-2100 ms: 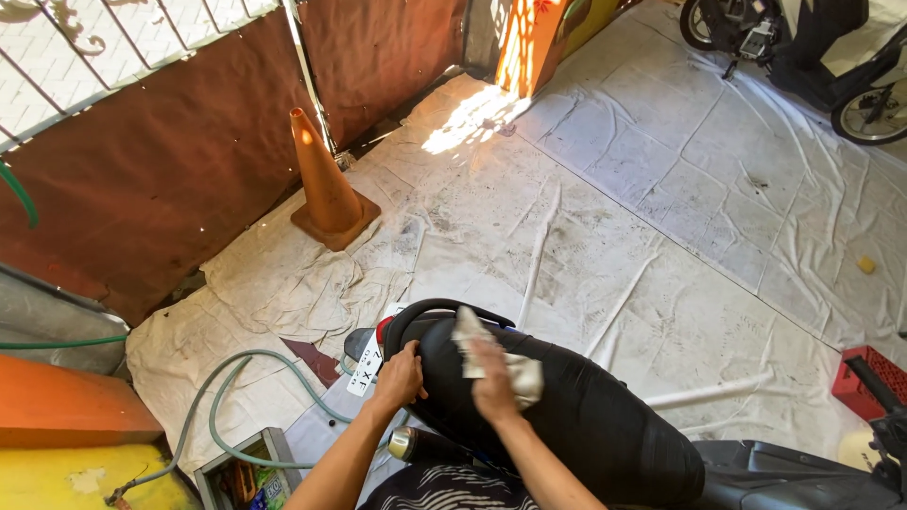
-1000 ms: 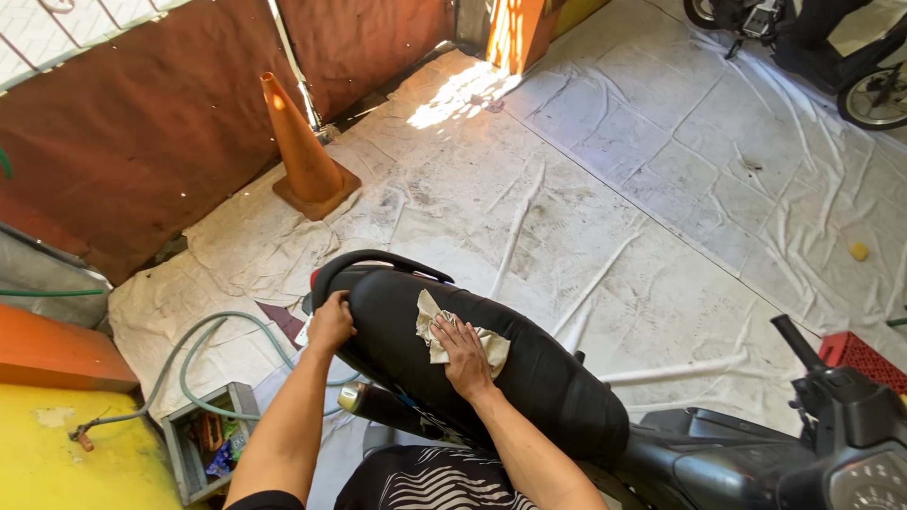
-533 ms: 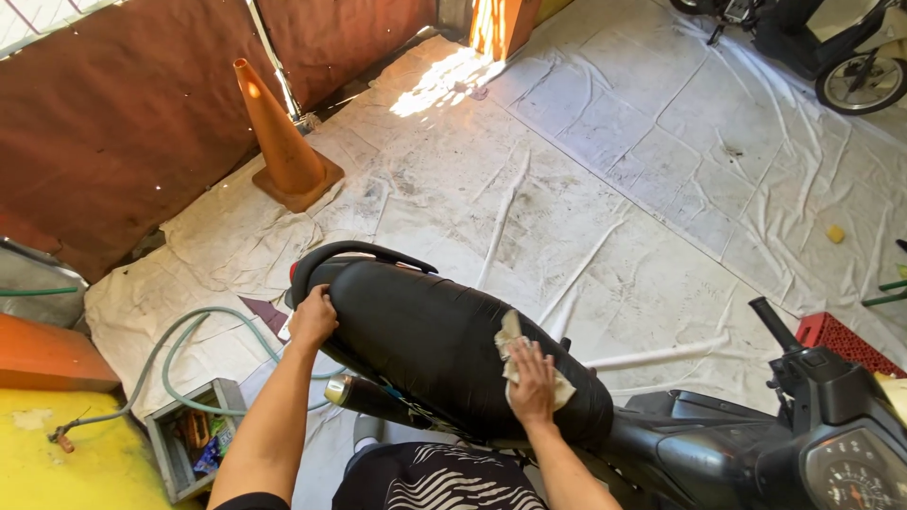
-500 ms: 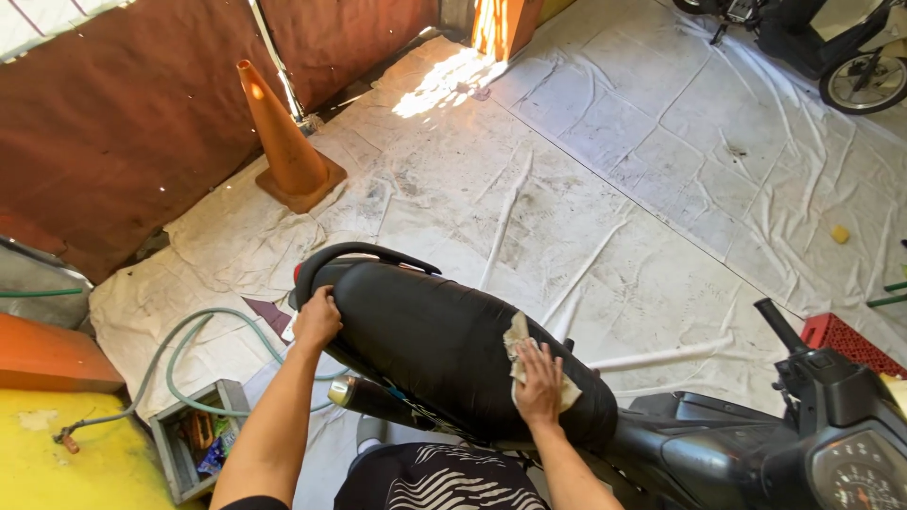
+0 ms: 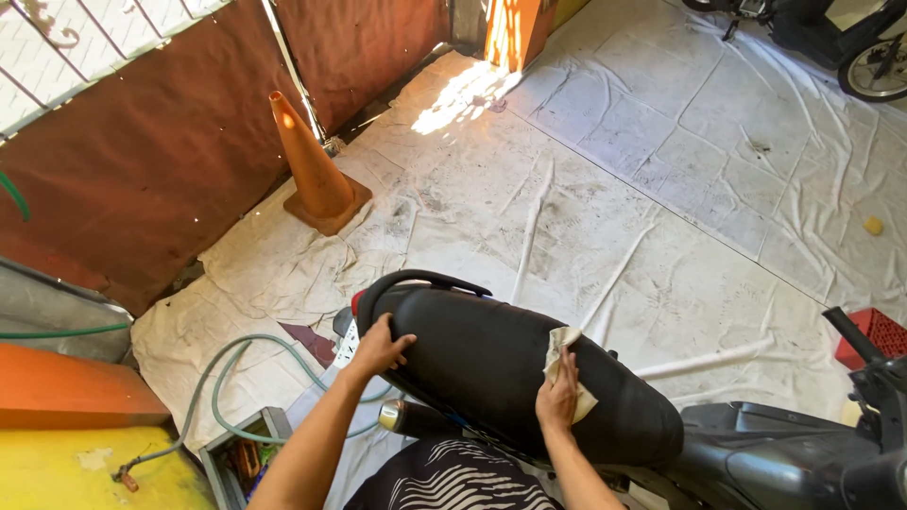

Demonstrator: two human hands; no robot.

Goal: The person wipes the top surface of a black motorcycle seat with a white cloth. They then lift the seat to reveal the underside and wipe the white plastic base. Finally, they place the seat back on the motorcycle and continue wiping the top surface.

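So the right hand [image 5: 557, 401] is flat on a pale cloth [image 5: 565, 368], fingers together and pressing it down on the black scooter seat [image 5: 501, 368], about the middle of the seat's near side; the cloth pokes out above and to the right of the hand, crumpled. The left hand [image 5: 380, 347] is spread over the rear end of the seat, fingers curled loosely on the edge, just under the black grab rail [image 5: 416, 281]; it's resting there, not clamped around anything.

Not much in the way of labels; there's a bit of a white plate [image 5: 346, 349] showing behind the tail, partly hidden by the left hand, can't make out more. Off to the left an orange traffic cone [image 5: 310, 170] stands upright on the white ground sheet [image 5: 586, 208], close to the brown screen; a greenish hose [image 5: 222, 378] loops near a small open box [image 5: 241, 463] of odds and ends at the bottom left; a red crate [image 5: 874, 335] sits at the right edge, well apart from the seat.
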